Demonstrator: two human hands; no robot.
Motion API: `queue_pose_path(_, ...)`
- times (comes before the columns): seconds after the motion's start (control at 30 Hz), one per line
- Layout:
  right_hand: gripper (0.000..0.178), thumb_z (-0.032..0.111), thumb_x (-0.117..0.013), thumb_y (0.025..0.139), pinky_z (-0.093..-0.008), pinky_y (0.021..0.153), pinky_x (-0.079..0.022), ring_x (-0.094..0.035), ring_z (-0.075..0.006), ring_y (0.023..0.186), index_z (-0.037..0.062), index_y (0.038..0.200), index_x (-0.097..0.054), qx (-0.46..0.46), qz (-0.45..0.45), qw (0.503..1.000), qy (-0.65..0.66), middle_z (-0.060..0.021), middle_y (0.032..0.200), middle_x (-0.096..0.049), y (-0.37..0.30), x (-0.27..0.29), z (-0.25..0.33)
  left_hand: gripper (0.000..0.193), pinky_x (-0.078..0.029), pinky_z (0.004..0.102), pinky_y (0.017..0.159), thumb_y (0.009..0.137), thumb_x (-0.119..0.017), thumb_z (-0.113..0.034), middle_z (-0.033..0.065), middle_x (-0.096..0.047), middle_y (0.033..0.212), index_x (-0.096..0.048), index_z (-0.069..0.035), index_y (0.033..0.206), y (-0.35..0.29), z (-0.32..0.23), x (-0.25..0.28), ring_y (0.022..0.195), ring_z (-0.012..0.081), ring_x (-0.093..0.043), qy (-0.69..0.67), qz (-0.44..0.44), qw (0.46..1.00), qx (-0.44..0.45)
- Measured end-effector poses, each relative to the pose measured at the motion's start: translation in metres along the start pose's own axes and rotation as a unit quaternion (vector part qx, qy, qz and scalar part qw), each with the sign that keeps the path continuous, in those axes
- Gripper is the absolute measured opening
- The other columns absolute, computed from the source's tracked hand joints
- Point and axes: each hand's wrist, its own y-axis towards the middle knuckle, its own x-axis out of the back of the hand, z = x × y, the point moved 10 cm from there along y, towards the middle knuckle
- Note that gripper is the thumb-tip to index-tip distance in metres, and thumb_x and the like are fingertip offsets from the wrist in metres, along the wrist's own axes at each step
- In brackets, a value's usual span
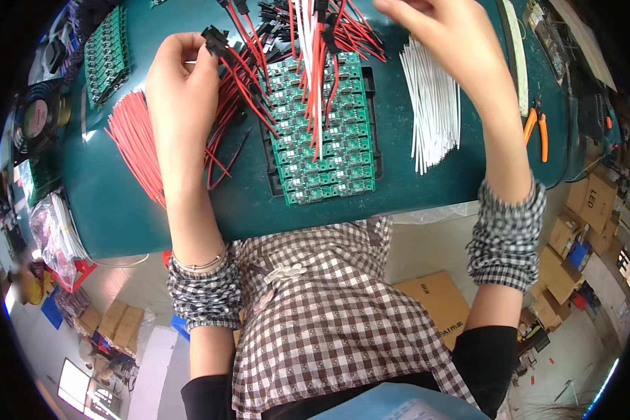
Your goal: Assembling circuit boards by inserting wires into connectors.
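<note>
My left hand (182, 98) is closed, thumb and fingertips pinching a black plug connector (217, 42) whose red wires run down to the circuit boards. A panel of green circuit boards (322, 183) lies in a black tray (378, 150) on the bench, with red and white wires standing over its middle. My right hand (444, 17) is raised above the bundle of white wires (430, 105). One digit of it points left, and the upper edge cuts off the rest, so its grip does not show. Beneath my left wrist lies a bundle of red wires (134, 140).
Loose connector leads (360, 35) pile up behind the panel. Another green board panel (107, 56) lies at the far left. Orange-handled pliers (539, 133) rest at the right, near a pale strip (514, 63). The bench's front edge (210, 241) curves before my apron.
</note>
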Motion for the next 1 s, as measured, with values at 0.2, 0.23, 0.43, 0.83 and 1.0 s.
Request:
queue_pose_path(0.2, 0.031, 0.029, -0.065, 0.077, -0.0397, 0.070, -0.052, -0.067, -0.0331, 0.073, -0.0022, 0.080, -0.069, 0.028, 0.001, 0.989, -0.142, -0.0189, 0.078, -0.068, 0.038, -0.024, -0.006, 0.022, -0.047, 0.0183, 0.059, 0.089, -0.068, -0.011, 0.0081, -0.068, 0.084, -0.062, 0.005, 0.102, -0.009, -0.015, 0.020, 0.067, 0.0060, -0.059, -0.124, -0.021, 0.991, 0.055)
queue_pose_path(0.23, 0.031, 0.028, -0.065, 0.076, -0.0382, 0.071, -0.052, -0.067, -0.0325, 0.072, -0.0028, 0.077, -0.069, 0.000, 0.013, 0.995, -0.098, -0.0195, 0.076, -0.068, 0.039, -0.022, -0.008, 0.024, -0.048, 0.0187, 0.060, 0.089, -0.068, -0.009, 0.0087, -0.068, 0.085, -0.061, 0.006, 0.107, -0.011, -0.016, 0.024, 0.068, 0.0068, -0.060, -0.188, -0.019, 0.981, 0.046)
queue_pose_path(0.43, 0.019, 0.014, -0.065, 0.087, -0.0211, 0.052, -0.044, -0.057, -0.0080, 0.058, 0.0008, 0.100, -0.062, -0.022, -0.051, 0.987, 0.148, -0.0045, 0.069, -0.064, 0.026, 0.007, -0.033, 0.026, -0.055, 0.0198, 0.069, 0.087, -0.065, 0.004, 0.0103, -0.069, 0.092, -0.063, 0.008, 0.113, -0.040, -0.027, 0.044, 0.076, 0.0115, -0.067, -0.250, -0.023, 0.968, -0.002)
queue_pose_path(0.83, 0.022, 0.011, -0.060, 0.088, -0.0220, 0.054, -0.042, -0.055, -0.0099, 0.060, -0.0046, 0.101, -0.066, 0.010, -0.037, 0.879, 0.476, -0.0108, 0.092, -0.066, -0.093, 0.039, -0.028, 0.013, -0.057, 0.0268, 0.067, 0.088, -0.062, 0.007, 0.0187, -0.068, 0.095, -0.062, 0.008, 0.100, -0.091, -0.034, 0.057, 0.075, 0.0185, -0.068, -0.312, -0.022, 0.950, 0.023)
queue_pose_path(1.0, 0.024, -0.002, -0.070, 0.080, -0.0241, 0.049, -0.041, -0.055, -0.0126, 0.062, -0.0006, 0.103, -0.067, 0.108, 0.035, 0.973, 0.201, -0.0080, 0.088, -0.065, -0.137, -0.007, 0.031, 0.017, -0.058, 0.0291, 0.068, 0.084, -0.061, 0.013, 0.0172, -0.064, 0.099, -0.061, 0.008, 0.100, -0.118, -0.063, 0.038, 0.081, 0.0215, -0.067, -0.393, 0.036, 0.918, -0.034)
